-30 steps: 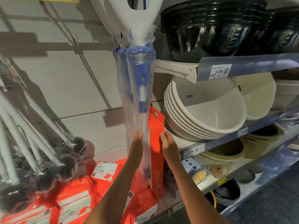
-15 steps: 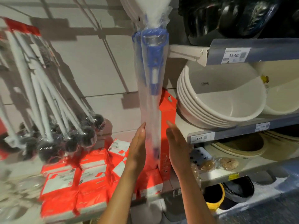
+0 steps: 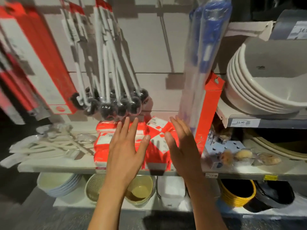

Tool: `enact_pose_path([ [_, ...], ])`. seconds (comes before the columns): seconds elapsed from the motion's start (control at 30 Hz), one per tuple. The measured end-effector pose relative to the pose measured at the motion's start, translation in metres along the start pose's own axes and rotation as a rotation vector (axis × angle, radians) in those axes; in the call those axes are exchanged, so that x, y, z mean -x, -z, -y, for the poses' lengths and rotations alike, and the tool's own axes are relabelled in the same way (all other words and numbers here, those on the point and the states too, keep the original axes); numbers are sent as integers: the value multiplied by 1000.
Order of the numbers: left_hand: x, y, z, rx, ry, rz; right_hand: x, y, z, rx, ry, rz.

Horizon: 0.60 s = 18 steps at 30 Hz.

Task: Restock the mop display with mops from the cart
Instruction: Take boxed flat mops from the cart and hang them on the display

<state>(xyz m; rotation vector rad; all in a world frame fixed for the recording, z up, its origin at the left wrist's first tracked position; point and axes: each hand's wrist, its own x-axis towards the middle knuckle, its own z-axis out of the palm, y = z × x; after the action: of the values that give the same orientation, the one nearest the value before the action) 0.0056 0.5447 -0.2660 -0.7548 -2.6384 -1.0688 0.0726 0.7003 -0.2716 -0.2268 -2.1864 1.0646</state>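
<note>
The wall panel (image 3: 142, 47) filled the back of the view, with goods hanging in front of it. A long shelf (image 3: 66, 167) ran across below it. At the right, a stack of white basins (image 3: 259, 90) sat tilted on a higher shelf. The bagged mops (image 3: 199, 60), with blue parts inside clear plastic, hung in front of the wall between the basins and the other hanging goods; their lower end came down just beside the right hand. A tall orange box (image 3: 209, 113) stood upright behind the mops. At the left hung a bundle of white-handled brushes (image 3: 114, 90) with dark round heads. Red packs (image 3: 103, 146) lay on the shelf behind both hands.

The left hand (image 3: 127, 150) was spread, with straight fingers apart, and held nothing. The right hand (image 3: 182, 146) was also flat with fingers straight, its edge near the plastic of the mops; whether it touched the plastic I could not tell because of blur.
</note>
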Motion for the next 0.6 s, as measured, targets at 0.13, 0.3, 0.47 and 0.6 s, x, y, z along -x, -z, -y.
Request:
enact_pose_path([
  [0.13,44,49,31,-99,63,-26,27,-31,47,56,53,63],
  [0.3,126,123,89,-151,208,-98,96,-96,113,147,339,35],
  [0.47,216,198,138,-239,340,-176,162,-155,189,-47,181,374],
  [0.6,290,255,175,-301,479,-275,208,-209,237,-59,242,540],
])
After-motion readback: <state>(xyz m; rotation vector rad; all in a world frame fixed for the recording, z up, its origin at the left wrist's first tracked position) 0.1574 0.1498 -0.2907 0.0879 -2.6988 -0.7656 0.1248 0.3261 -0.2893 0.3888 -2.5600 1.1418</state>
